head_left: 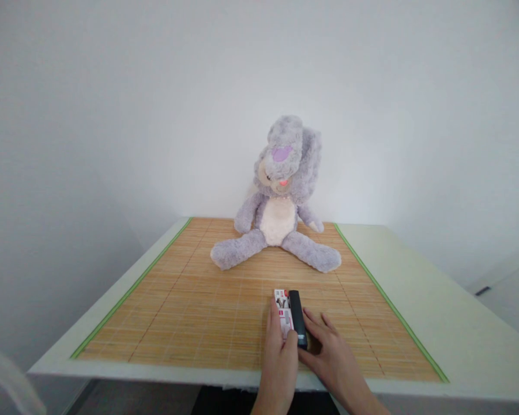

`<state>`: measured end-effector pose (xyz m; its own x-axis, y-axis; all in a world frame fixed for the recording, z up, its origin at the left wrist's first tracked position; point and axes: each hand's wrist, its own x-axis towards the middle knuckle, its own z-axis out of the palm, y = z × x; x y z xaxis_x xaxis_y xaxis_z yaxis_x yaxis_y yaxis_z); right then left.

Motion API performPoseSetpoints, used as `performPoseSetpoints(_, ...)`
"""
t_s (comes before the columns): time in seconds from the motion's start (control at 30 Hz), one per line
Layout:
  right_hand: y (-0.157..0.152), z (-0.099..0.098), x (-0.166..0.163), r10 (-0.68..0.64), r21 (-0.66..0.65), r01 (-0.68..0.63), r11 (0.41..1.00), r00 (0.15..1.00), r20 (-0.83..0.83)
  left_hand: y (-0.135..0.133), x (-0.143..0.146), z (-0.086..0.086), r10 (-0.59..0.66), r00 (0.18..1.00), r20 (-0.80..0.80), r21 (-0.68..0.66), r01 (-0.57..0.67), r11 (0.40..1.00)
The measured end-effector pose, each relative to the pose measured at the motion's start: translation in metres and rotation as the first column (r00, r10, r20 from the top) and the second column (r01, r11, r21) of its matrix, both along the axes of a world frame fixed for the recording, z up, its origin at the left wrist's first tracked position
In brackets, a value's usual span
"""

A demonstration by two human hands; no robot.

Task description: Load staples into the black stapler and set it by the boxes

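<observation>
Near the front edge of the mat, a small white and red printed box (284,316) lies side by side with a black stapler (297,317). My left hand (281,357) has its fingers along the box's left side and its thumb at the near end, closed on the box. Curled around the right side of the stapler is my right hand (328,349), its thumb at the near end and its fingers against the long side. The undersides of both things are hidden.
A grey plush rabbit (279,222) sits at the back, legs spread toward me. Beneath everything is a bamboo mat (207,311) with green edging on a white table (436,300). The wall (155,104) stands right behind. A pale blurred strip (11,377) shows at lower left.
</observation>
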<state>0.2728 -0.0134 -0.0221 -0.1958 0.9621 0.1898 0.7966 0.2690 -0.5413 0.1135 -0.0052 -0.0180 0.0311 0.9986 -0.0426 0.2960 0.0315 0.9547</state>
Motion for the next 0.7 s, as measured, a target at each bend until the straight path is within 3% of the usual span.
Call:
performPoseSetpoints(0.3, -0.010, -0.010, 0.096, -0.124, -0.036, 0.126, 0.991, 0.990, 0.060, -0.002, 0.086, 0.009, -0.209, 0.977, -0.048, -0.089, 0.204, 0.975)
performPoseSetpoints(0.47, -0.017, -0.006, 0.140, -0.152, -0.051, 0.154, 0.987, 0.987, 0.054, -0.005, 0.126, 0.017, -0.291, 0.956, -0.039, -0.134, 0.283, 0.950)
performPoseSetpoints(0.6, -0.019, -0.005, 0.157, -0.160, -0.070, 0.165, 0.984, 0.985, 0.066, -0.004, 0.141, 0.018, -0.318, 0.947, -0.052, -0.141, 0.309, 0.941)
performPoseSetpoints(0.7, -0.020, -0.010, 0.163, -0.187, -0.053, 0.191, 0.980, 0.980, 0.065, 0.000, 0.132, 0.016, -0.351, 0.936, -0.034, -0.108, 0.346, 0.932)
